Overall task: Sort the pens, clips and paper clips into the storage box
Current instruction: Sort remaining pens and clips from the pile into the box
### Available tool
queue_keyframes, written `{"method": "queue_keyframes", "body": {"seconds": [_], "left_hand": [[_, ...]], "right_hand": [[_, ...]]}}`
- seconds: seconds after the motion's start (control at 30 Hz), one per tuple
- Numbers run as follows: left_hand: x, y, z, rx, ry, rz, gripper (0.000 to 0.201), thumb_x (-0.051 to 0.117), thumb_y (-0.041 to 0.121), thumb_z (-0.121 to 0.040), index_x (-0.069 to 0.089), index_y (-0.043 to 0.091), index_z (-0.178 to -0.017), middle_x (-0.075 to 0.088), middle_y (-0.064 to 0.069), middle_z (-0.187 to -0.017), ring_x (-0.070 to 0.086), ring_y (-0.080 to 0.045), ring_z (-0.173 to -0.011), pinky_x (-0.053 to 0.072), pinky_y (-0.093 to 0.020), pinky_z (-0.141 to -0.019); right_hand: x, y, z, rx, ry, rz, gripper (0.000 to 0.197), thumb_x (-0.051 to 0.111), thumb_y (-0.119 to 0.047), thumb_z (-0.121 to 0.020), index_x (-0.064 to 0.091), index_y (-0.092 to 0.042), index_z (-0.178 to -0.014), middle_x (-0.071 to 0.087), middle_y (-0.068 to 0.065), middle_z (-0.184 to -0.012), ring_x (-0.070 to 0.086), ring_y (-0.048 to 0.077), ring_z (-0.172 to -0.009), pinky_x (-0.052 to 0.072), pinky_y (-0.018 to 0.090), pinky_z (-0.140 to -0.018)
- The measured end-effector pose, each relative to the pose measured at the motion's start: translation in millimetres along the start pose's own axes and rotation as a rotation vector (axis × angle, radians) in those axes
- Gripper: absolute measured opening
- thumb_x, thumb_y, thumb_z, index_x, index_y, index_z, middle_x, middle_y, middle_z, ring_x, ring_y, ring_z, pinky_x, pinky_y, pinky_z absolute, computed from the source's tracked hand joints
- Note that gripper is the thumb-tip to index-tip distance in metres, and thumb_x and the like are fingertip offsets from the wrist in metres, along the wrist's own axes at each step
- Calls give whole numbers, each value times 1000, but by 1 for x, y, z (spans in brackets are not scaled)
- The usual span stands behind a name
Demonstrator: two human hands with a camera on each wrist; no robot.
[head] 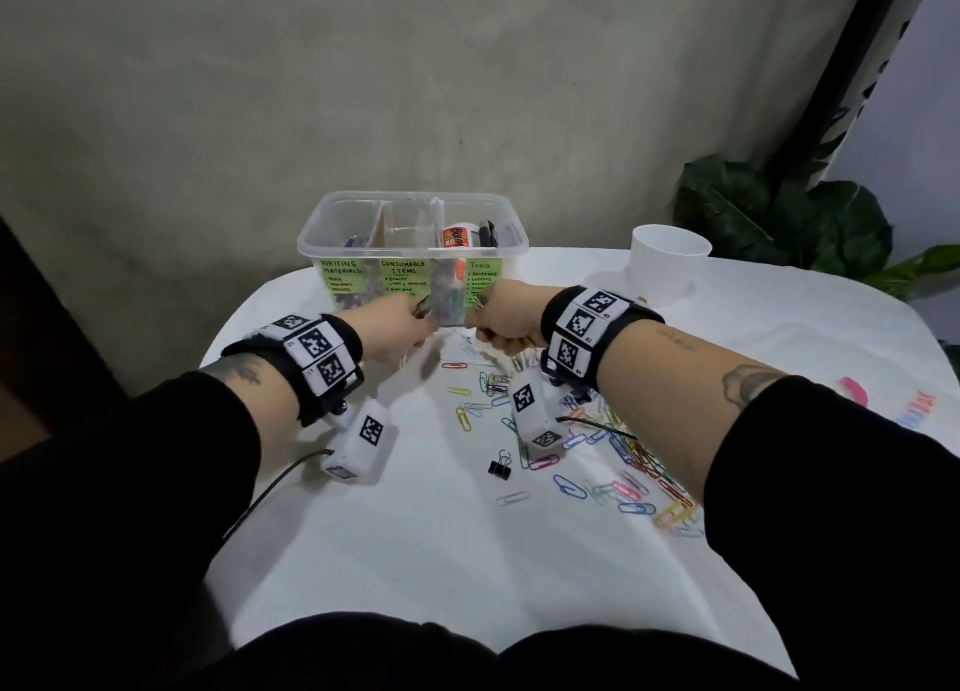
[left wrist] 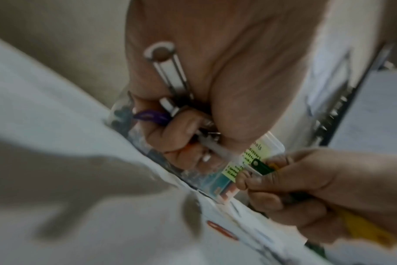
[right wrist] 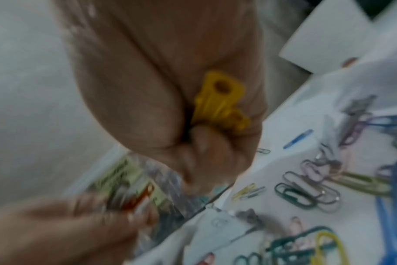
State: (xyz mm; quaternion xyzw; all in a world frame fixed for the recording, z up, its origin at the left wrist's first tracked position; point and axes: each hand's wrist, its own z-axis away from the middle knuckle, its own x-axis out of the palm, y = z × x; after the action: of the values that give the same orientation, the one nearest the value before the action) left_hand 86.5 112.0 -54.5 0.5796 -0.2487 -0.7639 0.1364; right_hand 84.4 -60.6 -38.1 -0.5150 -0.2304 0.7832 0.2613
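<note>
At about ten o'clock from the table's middle, the left hand [head: 396,332] is curled round a bundle of clips [left wrist: 170,86]: the left wrist view shows metal handles, a purple paper clip and more caught between thumb and folded fingers. Straight ahead at twelve o'clock stands the storage box [head: 413,246], clear plastic with three compartments behind green labels, its near wall just beyond both sets of knuckles. The right hand [head: 501,316], at about one o'clock, is closed on a yellow plastic clip [right wrist: 218,104] tucked in the palm, with a green piece pinched at the fingertips. The step in hand looks like carrying both handfuls to the box; done well, each fist should rise above the rim before the fingers loosen, over the compartment meant for clips, so nothing bounces off the wall or slides into the neighbouring section. Which compartment that is I cannot tell from the labels. Between three and five o'clock coloured paper clips [head: 597,461] lie scattered on the white cloth, a black binder clip [head: 500,466] among them, and a white cup [head: 667,264] stands at two o'clock, well apart from the box. The cloth to the left is bare, and the space above the box is open.
</note>
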Motion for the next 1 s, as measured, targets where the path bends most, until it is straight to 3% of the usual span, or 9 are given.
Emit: {"method": "queue_keyframes", "body": {"seconds": [0.13, 0.2, 0.33, 0.5, 0.57, 0.63, 0.8, 0.9, 1.0], "left_hand": [[2, 7, 1, 148, 55, -165, 22, 68, 38, -89, 61, 17, -86, 61, 4, -69, 55, -9, -56, 37, -20, -45], [5, 10, -2, 176, 18, -212, 19, 71, 34, -86, 66, 16, -88, 66, 1, -75, 62, -15, -64, 45, -24, -52], [9, 17, -9, 196, -7, -310, 21, 76, 31, -80, 70, 16, -93, 72, -1, -87, 66, -21, -81, 52, -29, -71], [15, 22, -13, 152, -73, -408, 32, 75, 38, -82, 68, 13, -101, 71, -4, -94, 63, -21, -81, 50, -28, -71], [15, 21, -12, 146, -86, -440, 34, 72, 41, -83, 66, 12, -99, 70, -4, -91, 62, -21, -79, 50, -29, -73], [15, 22, -7, 154, -89, -483, 37, 68, 46, -85, 64, 11, -96, 68, -5, -87, 59, -21, -74, 49, -29, -71], [14, 18, 0, 169, -182, -358, 46, 49, 54, -94, 67, 12, -87, 67, -1, -75, 57, -18, -61, 45, -26, -59], [12, 28, 4, 169, -193, 28, 32, 41, 36, -101, 53, 14, -82, 54, 2, -65, 45, -14, -49, 38, -23, -45], [10, 44, 4, 79, -264, 630, 17, 41, 22, -99, 46, 15, -85, 45, 4, -58, 39, -10, -45, 24, -21, -42]], "right_hand": [[13, -6, -10, -153, 118, 640, 30, 62, -20, -93, 60, -4, -118, 63, 8, -100, 59, 24, -86, 51, 31, -78], [18, -5, -14, -198, 175, 672, 30, 69, -21, -88, 61, -8, -114, 58, 1, -87, 56, 22, -82, 47, 29, -72], [18, -3, -21, -142, 270, 702, 32, 83, -31, -73, 57, -12, -74, 56, -1, -65, 59, 21, -64, 46, 28, -57], [11, 0, -16, -43, 154, 693, 27, 79, -14, -73, 67, -1, -94, 69, 7, -89, 68, 22, -82, 58, 29, -68], [4, 5, -8, -35, 129, 570, 26, 74, -12, -79, 65, 0, -100, 67, 10, -89, 64, 21, -73, 55, 28, -60], [-4, 8, 4, -33, 145, 373, 12, 68, -14, -86, 58, -7, -88, 56, 5, -73, 49, 17, -54, 41, 24, -45], [-36, 27, 23, 45, 84, -282, 21, 48, -16, -86, 41, -15, -66, 40, 4, -61, 26, 15, -46, 21, 19, -43], [-55, 49, 33, 62, 90, -695, 19, 39, -9, -85, 34, -17, -69, 45, 6, -63, 23, 12, -44, 16, 15, -36], [-71, 72, 42, -8, 115, -833, 15, 33, -2, -87, 40, -14, -80, 45, 5, -58, 24, 10, -43, 15, 17, -35]]}}
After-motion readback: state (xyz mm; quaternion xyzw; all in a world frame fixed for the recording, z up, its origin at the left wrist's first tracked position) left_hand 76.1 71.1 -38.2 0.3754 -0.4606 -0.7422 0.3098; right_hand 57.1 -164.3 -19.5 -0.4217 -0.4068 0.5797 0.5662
